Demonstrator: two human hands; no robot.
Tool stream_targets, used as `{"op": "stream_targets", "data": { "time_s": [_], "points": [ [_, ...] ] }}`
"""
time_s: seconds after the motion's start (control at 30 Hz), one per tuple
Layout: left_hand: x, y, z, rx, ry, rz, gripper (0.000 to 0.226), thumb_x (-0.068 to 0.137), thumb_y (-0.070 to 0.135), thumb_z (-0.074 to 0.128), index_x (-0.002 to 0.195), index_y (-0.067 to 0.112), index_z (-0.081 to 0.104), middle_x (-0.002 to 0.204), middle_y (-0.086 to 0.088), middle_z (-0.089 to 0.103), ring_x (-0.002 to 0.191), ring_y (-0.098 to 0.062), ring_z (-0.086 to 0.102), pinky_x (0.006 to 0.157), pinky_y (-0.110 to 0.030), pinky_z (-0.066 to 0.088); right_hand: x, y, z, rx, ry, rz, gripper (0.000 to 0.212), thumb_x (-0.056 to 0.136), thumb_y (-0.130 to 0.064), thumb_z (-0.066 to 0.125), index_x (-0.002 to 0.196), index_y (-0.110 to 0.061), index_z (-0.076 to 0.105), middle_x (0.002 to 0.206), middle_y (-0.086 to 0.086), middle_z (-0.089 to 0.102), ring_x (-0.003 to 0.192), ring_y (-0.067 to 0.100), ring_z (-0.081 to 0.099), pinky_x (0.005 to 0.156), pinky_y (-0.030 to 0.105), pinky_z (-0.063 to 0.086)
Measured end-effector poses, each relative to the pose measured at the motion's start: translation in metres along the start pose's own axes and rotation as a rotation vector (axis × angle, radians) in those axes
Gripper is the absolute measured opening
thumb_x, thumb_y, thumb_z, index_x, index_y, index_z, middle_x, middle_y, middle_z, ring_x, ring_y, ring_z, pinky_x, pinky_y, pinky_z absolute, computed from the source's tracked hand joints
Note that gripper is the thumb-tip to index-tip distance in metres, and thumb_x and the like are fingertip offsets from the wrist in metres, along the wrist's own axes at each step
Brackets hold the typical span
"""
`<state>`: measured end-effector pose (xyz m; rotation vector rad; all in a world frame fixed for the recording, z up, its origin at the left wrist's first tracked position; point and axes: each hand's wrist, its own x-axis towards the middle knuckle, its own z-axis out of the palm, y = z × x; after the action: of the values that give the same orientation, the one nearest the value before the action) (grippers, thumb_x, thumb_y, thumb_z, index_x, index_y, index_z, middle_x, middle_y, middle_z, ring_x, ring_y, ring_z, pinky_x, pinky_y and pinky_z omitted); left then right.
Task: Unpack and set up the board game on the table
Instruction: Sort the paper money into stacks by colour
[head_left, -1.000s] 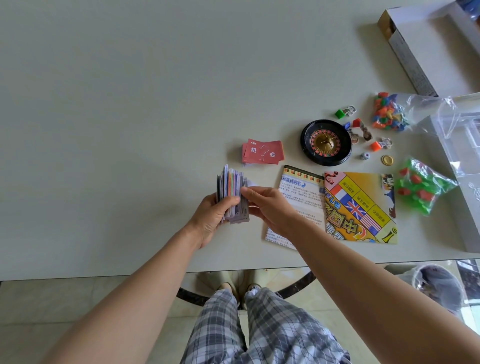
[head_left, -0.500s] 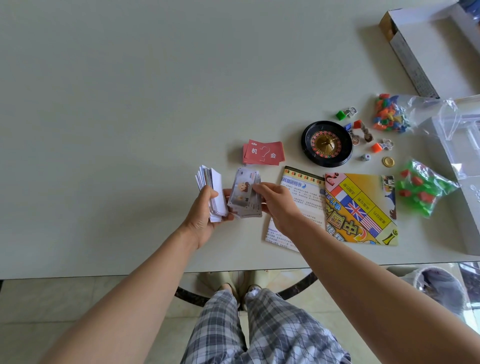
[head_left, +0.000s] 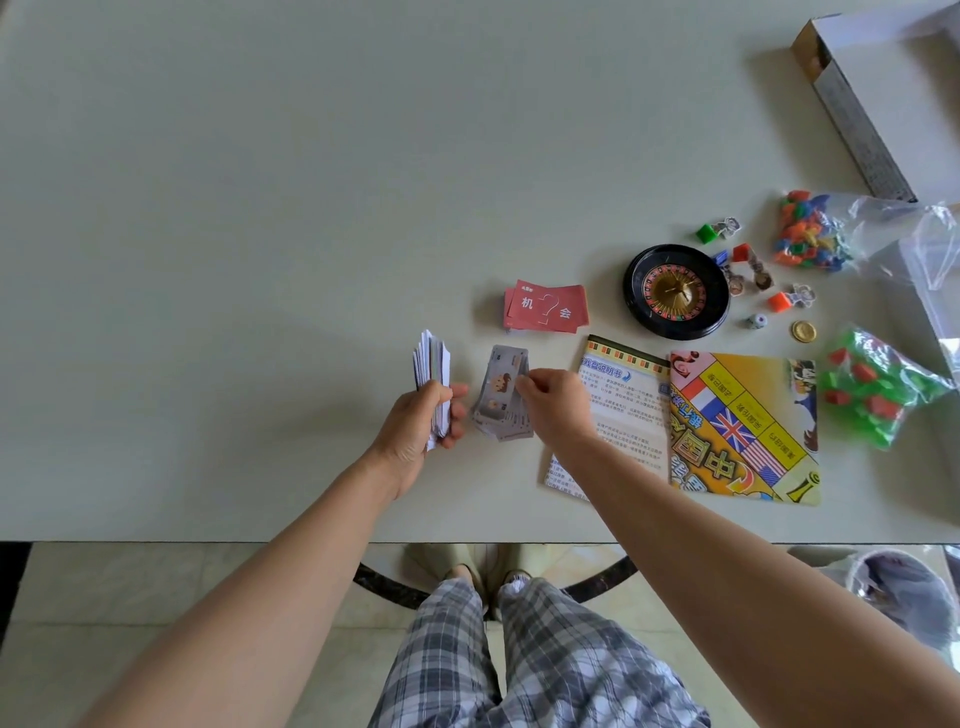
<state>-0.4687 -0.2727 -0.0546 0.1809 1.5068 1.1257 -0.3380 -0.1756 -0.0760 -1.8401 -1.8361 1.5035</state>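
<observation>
Rightward, clear bag (head_left: 908, 385) holds green, red pieces (head_left: 864, 372)

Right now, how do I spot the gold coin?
Find the black wheel on the right side of the table. Just right of it, past the small white die, lies the coin. It is the only small, flat gold disc there.
</observation>
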Motion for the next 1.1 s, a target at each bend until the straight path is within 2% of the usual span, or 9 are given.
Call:
{"op": "stream_targets", "data": {
  "time_s": [0.17, 0.23, 0.33, 0.5, 0.6, 0.7, 0.8, 1.0, 1.1],
  "points": [
    [0.002, -0.001, -0.004, -0.158, -0.051, -0.033, 0.033, 0.093, 0.021, 0.032, 0.104, 0.005, 0.059, 0.067, 0.000, 0.048, 0.050, -0.012, 0.042, 0.047, -0.022, 0.030, 0.001, 0.005, -0.003, -0.031, 0.054, -0.069, 0.019, 0.094, -0.013, 0.050, 0.093, -0.004, 0.067, 0.067, -0.003, 0.058, 0.060, 0.013, 0.053, 0.042, 0.009, 0.038],
    [0.003, -0.002, -0.005, -0.171, -0.075, -0.050, 0.033, 0.094, 0.020, 0.032, 0.106, 0.005, 0.059, 0.066, 0.000, 0.051, 0.052, -0.013, 0.044, 0.048, -0.022, 0.032, -0.001, 0.008, -0.002, -0.045, 0.094, -0.098, 0.022, 0.093, -0.015, 0.054, 0.114, -0.009, 0.060, 0.074, -0.001, 0.060, 0.071, 0.019, 0.061, 0.061, 0.026, 0.054],
    [0.003, -0.003, -0.003, -0.133, -0.084, -0.042, 0.027, 0.093, 0.020, 0.041, 0.105, 0.005, 0.059, 0.067, -0.001, 0.053, 0.052, -0.012, 0.046, 0.047, -0.022, 0.033, 0.000, 0.010, 0.003, -0.126, 0.143, -0.191, 0.041, 0.090, -0.013, 0.060, 0.129, -0.010, 0.049, 0.099, 0.008, 0.062, 0.086, 0.023, 0.060, 0.081, 0.040, 0.052],
    [0.002, -0.008, 0.000, 0.029, -0.024, 0.063, 0.027, 0.082, 0.027, 0.062, 0.097, 0.005, 0.058, 0.066, -0.001, 0.049, 0.052, -0.012, 0.042, 0.048, -0.022, 0.030, -0.007, 0.007, 0.000, -0.335, 0.246, -0.291, 0.038, 0.091, -0.032, 0.059, 0.123, -0.013, 0.054, 0.119, 0.007, 0.049, 0.098, 0.021, 0.055, 0.071, 0.031, 0.048],
    [0.000, -0.009, 0.006, 0.282, -0.040, 0.202, 0.017, 0.084, 0.027, 0.065, 0.083, 0.014, 0.054, 0.052, 0.011, 0.046, 0.048, -0.006, 0.036, 0.049, -0.021, 0.029, -0.013, -0.010, -0.004, 0.120, -0.019, -0.244, 0.035, 0.091, -0.043, 0.059, 0.110, -0.014, 0.062, 0.098, 0.005, 0.059, 0.077, 0.016, 0.057, 0.063, 0.024, 0.047],
    [0.007, -0.014, 0.010, 0.605, 0.098, 0.330, 0.025, 0.087, 0.038, 0.067, 0.093, 0.016, 0.057, 0.071, 0.006, 0.060, 0.059, -0.008, 0.055, 0.054, -0.026, 0.041, -0.021, -0.025, 0.000, 0.395, -0.396, -0.107, 0.048, 0.086, -0.050, 0.063, 0.096, -0.003, 0.061, 0.083, 0.007, 0.061, 0.073, 0.015, 0.060, 0.063, 0.026, 0.050],
    [0.008, -0.016, 0.010, 0.748, 0.126, 0.364, 0.051, 0.074, 0.054, 0.068, 0.107, 0.017, 0.056, 0.096, -0.003, 0.063, 0.084, -0.018, 0.064, 0.066, -0.032, 0.052, -0.020, -0.025, 0.007, 0.430, -0.363, -0.054, 0.022, 0.085, -0.016, 0.064, 0.100, 0.000, 0.061, 0.087, 0.011, 0.067, 0.077, 0.019, 0.064, 0.071, 0.033, 0.053],
    [-0.008, -0.004, 0.004, 0.336, -0.073, 0.080, 0.057, 0.064, 0.045, 0.067, 0.111, 0.015, 0.056, 0.094, -0.002, 0.068, 0.078, -0.011, 0.064, 0.064, -0.023, 0.047, -0.022, -0.018, 0.000, 0.446, -0.369, -0.010, 0.007, 0.086, 0.002, 0.054, 0.086, -0.001, 0.061, 0.082, 0.014, 0.063, 0.079, 0.027, 0.060, 0.077, 0.042, 0.053],
    [-0.009, -0.001, -0.003, 0.113, -0.046, -0.023, 0.019, 0.084, 0.019, 0.060, 0.100, 0.009, 0.060, 0.086, -0.009, 0.068, 0.074, -0.017, 0.064, 0.060, -0.024, 0.050, -0.024, -0.014, -0.002, 0.492, -0.413, -0.003, 0.009, 0.089, 0.001, 0.056, 0.097, 0.001, 0.060, 0.088, 0.014, 0.067, 0.084, 0.027, 0.065, 0.082, 0.042, 0.054]
  ]
}}
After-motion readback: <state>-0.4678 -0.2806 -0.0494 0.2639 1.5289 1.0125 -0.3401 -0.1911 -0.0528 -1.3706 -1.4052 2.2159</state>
